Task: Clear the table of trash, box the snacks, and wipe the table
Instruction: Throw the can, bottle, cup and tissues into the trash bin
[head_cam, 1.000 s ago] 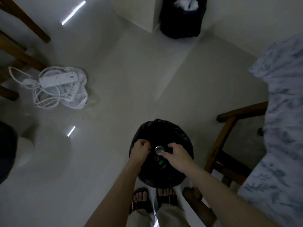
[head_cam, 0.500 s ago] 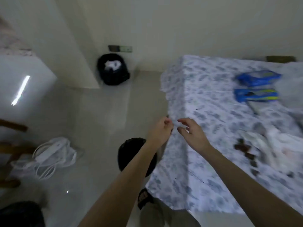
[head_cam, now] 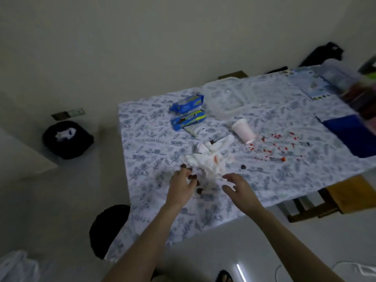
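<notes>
Reaching from near to far with both bare forearms, side by side and apart. Holding the left hand [head_cam: 181, 186] palm down, fingers loosely bent, gripping nothing. Keeping the right hand [head_cam: 241, 190] just to its right, fingers spread, slightly curled, likewise empty.

Far wall [head_cam: 183, 37]: plain, pale, dim light. Wall plate [head_cam: 68, 114] low on it at far left; detail too blurred to read.
Floor [head_cam: 61, 200]: pale, glossy; one bright light streak [head_cam: 241, 271] reflected at the near edge.
Wooden chair [head_cam: 345, 197] at right, partly under the edge of the surface [head_cam: 146, 139]. Top of a second wooden chair [head_cam: 234, 74] just shows beyond the far edge.
Black bag [head_cam: 323, 55] against the wall, far right.
White plastic bag [head_cam: 16, 265] on the floor, near left.
White cable [head_cam: 358, 268] on the floor, near right.
</notes>
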Tool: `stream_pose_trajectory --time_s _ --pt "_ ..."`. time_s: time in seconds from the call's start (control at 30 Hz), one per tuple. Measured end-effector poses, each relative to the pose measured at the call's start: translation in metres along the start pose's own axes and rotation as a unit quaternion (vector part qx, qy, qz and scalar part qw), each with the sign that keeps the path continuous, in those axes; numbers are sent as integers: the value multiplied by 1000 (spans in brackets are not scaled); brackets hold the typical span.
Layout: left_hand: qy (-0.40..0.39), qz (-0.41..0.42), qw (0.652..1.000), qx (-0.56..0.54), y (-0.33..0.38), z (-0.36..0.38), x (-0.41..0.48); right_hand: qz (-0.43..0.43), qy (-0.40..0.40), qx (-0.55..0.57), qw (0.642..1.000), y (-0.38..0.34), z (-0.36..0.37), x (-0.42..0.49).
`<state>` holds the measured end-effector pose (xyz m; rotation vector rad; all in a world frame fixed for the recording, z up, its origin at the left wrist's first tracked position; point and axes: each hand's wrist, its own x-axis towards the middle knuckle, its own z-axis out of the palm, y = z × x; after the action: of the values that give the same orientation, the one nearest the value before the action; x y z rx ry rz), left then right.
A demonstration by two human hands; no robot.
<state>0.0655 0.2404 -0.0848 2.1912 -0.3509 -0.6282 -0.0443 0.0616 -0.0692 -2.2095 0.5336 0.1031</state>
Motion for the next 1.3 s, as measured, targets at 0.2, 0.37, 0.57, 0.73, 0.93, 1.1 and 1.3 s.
stream_pose_trajectory --time_s 0.2,0.37,0.57,0.73,0.93,1.1,1.3 --pt "55 -35 997 35 18 34 5 -32 -20 -9 999 51 -45 2" --pt "79 -35 995 51 29 53 17 -46 -38 -31 998 64 -60 33" --pt "151 -22 980 127 39 68 58 -50 -47 -29 997 72 -68 85" --pt "159 -67 973 154 49 73 101 -49 -46 -56 996 80 -85 124" --pt "18 -92 982 167 66 72 137 -74 15 -99 992 73 -113 174" --pt "-51 -66 952 293 69 96 139 -85 43 -164 982 66 -120 222" --pt "-9 -14 927 374 66 116 125 -23 -47 -211 976 64 -112 268"
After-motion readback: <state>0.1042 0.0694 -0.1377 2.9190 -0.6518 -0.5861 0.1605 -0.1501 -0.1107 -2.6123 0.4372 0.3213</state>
